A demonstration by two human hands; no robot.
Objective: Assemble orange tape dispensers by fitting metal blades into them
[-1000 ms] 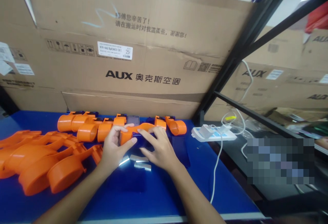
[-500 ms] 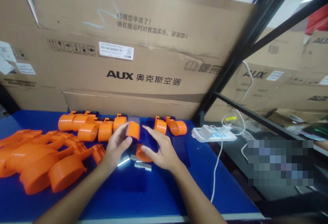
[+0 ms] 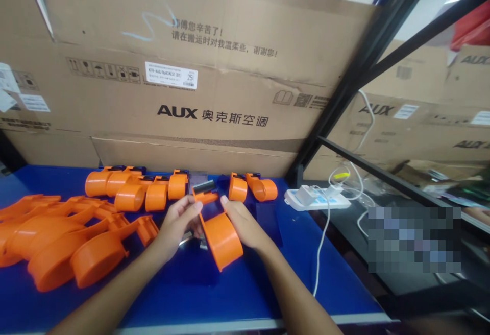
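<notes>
The left hand point(image 3: 179, 225) is grasping an orange ring piece point(image 3: 224, 240) above the blue table point(image 3: 245, 299), dark-faced end up; the right hand point(image 3: 245, 222) is touching it, its grip unclear, fingers hidden. Dark-topped pieces point(image 3: 130, 198) are sitting behind, apparently done; plain ones point(image 3: 97, 261) are waiting leftward.

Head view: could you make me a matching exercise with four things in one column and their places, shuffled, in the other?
Things
1. White power strip
2. Single orange piece
3. Large cardboard box
4. Heaped orange pieces

Places
A. Upright at the far side of the blue table
B. On the table's left part
C. In the grasp of the left hand
D. Just right of the foot of the black post

Pairs: 1-D, 2-C, 3-A, 4-B
</notes>
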